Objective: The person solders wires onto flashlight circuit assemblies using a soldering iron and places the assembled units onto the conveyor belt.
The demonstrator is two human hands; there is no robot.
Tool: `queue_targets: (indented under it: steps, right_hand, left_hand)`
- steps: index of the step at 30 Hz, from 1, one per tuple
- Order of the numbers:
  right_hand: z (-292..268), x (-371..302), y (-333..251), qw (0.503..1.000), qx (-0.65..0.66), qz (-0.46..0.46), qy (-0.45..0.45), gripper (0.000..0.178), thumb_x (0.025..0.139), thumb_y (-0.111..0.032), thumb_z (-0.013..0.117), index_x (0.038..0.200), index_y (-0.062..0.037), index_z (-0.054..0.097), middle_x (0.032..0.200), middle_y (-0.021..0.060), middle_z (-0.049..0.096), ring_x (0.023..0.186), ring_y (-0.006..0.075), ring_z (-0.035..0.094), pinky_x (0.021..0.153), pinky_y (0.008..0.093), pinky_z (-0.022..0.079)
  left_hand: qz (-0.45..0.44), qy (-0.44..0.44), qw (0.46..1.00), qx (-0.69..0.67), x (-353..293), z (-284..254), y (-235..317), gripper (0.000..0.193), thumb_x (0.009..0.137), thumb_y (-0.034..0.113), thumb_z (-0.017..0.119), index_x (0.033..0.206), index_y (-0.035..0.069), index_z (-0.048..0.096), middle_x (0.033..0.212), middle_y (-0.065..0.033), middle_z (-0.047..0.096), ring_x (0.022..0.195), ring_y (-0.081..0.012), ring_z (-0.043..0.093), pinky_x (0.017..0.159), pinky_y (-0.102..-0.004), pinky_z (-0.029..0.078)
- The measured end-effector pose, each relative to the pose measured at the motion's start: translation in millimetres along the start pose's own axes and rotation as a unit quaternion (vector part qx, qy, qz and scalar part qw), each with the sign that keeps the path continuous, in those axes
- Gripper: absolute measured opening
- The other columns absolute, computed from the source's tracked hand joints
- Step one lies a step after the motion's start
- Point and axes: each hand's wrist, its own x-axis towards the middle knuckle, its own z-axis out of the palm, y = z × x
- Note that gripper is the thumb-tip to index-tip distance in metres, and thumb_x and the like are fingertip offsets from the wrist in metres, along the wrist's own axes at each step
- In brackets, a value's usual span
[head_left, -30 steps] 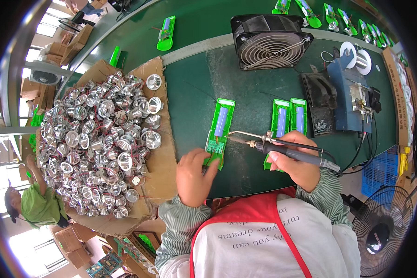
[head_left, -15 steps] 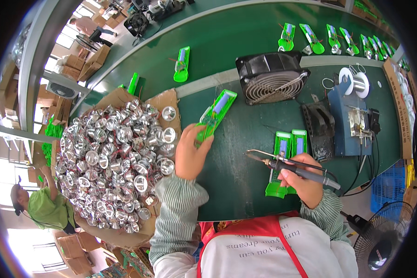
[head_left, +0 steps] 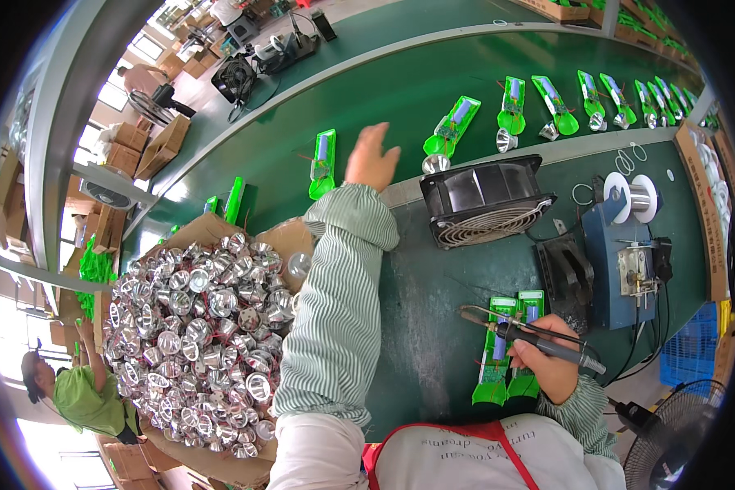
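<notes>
My left hand (head_left: pixel 373 159) reaches over the far green belt, fingers apart and holding nothing. Just left of it lies a green plastic housing (head_left: pixel 322 167) with a blue cylindrical cell and red wires. To its right, another green housing (head_left: pixel 456 122) has a silver reflector (head_left: pixel 436 163) at its near end. My right hand (head_left: pixel 550 371) is closed round the dark handle of a soldering iron (head_left: pixel 551 349), its tip pointing left. Under the iron, two green housings (head_left: pixel 490 384) with circuit boards lie side by side on the bench; the hand and tool partly cover them.
A heap of silver reflectors (head_left: pixel 196 343) sits on cardboard at left. A black fan (head_left: pixel 486 200) stands at the bench's far edge. To the right are a black holder (head_left: pixel 565 269), a blue soldering device (head_left: pixel 612 269) and a wire spool (head_left: pixel 645 198). Another person (head_left: pixel 90 396) stands far left.
My left hand has let go of its green housing and moved up over the belt. A housing with a reflector now lies left of the row. My right hand still grips the iron.
</notes>
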Motion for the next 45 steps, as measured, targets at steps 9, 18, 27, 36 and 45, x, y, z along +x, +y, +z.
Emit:
queue_targets:
  steps: [9,18,27,36,45]
  right_hand:
    - [3,-1,0,1.000,-0.022,0.002,-0.004,0.018,0.079,-0.001,0.061,0.092,0.0034,0.048,0.079,0.0133,0.063,0.065,0.0141,0.062,0.058,0.0261,0.052]
    - [3,-12,2,0.999,-0.025,-0.027,-0.008,0.017,0.079,0.001,0.058,0.090,0.0041,0.046,0.076,0.0157,0.062,0.062,0.0159,0.061,0.057,0.0264,0.052]
    - [13,-30,1,0.996,-0.037,-0.058,-0.050,0.017,0.080,0.001,0.058,0.092,0.0040,0.047,0.073,0.0145,0.062,0.060,0.0151,0.060,0.055,0.0260,0.051]
    - [17,-44,8,0.996,-0.021,-0.057,-0.066,0.017,0.079,0.002,0.059,0.092,0.0034,0.048,0.074,0.0147,0.061,0.060,0.0163,0.060,0.055,0.0269,0.050]
    - [28,-52,2,0.997,-0.025,-0.045,-0.064,0.018,0.078,0.000,0.061,0.092,0.0036,0.049,0.075,0.0145,0.061,0.063,0.0163,0.061,0.056,0.0272,0.051]
  left_hand:
    - [-0.251,-0.005,0.919,0.303,-35,-53,-12,0.083,0.071,0.018,0.066,0.139,0.022,0.019,0.132,-0.0224,0.035,0.102,-0.0412,0.054,0.084,-0.0459,0.046]
    - [-0.085,0.013,0.977,0.193,-181,-64,104,0.070,0.072,0.008,0.064,0.133,0.007,0.030,0.120,-0.0261,0.042,0.105,-0.0420,0.049,0.085,-0.0431,0.045]
    - [-0.135,-0.065,0.972,0.183,-336,-50,162,0.063,0.074,0.011,0.066,0.130,0.006,0.037,0.121,-0.0226,0.040,0.104,-0.0384,0.048,0.086,-0.0411,0.043]
    - [-0.069,0.057,0.935,0.343,-321,-110,112,0.018,0.074,0.004,0.061,0.092,0.005,0.062,0.093,-0.0092,0.057,0.083,-0.0254,0.054,0.071,-0.0347,0.046]
    - [0.068,-0.045,0.892,0.445,-279,-96,68,0.015,0.076,0.015,0.058,0.087,0.010,0.066,0.114,-0.0012,0.057,0.110,-0.0234,0.048,0.085,-0.0453,0.038]
